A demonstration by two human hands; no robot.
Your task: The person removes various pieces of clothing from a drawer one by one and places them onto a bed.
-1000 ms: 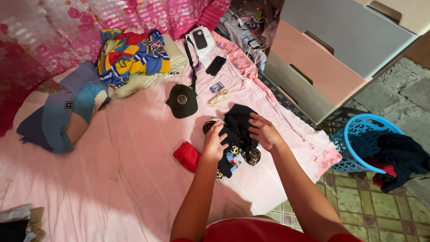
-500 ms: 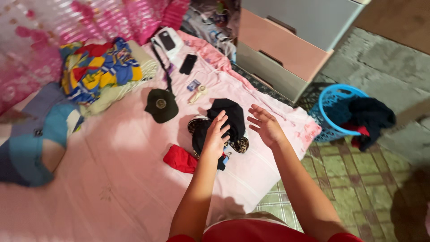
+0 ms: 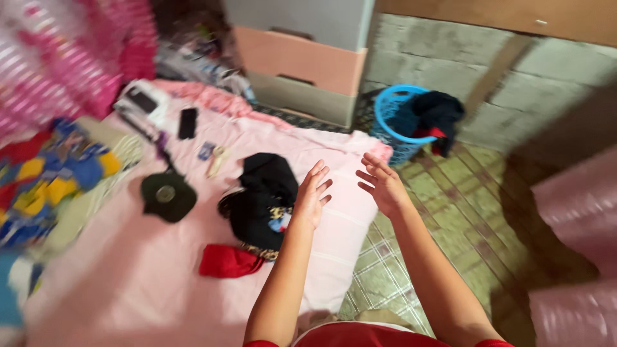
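Note:
My left hand [image 3: 312, 194] hovers with fingers spread just right of a small heap of black and leopard-print garments [image 3: 260, 199] on the pink bed sheet [image 3: 128, 283]. It holds nothing. My right hand [image 3: 381, 183] is raised beside it, fingers apart and empty, over the bed's corner. A red folded cloth [image 3: 225, 261] lies in front of the dark heap.
A blue plastic laundry basket [image 3: 393, 119] with dark and red clothes draped over it stands on the green tiled floor by the drawer unit [image 3: 302, 61]. A black cap [image 3: 168, 196], a phone [image 3: 187, 122], small items and a colourful folded blanket [image 3: 51, 180] lie on the bed.
Both hands have lifted off the dark garments and spread open. The view has swung right, so the bed slid left and the basket and floor came toward the centre.

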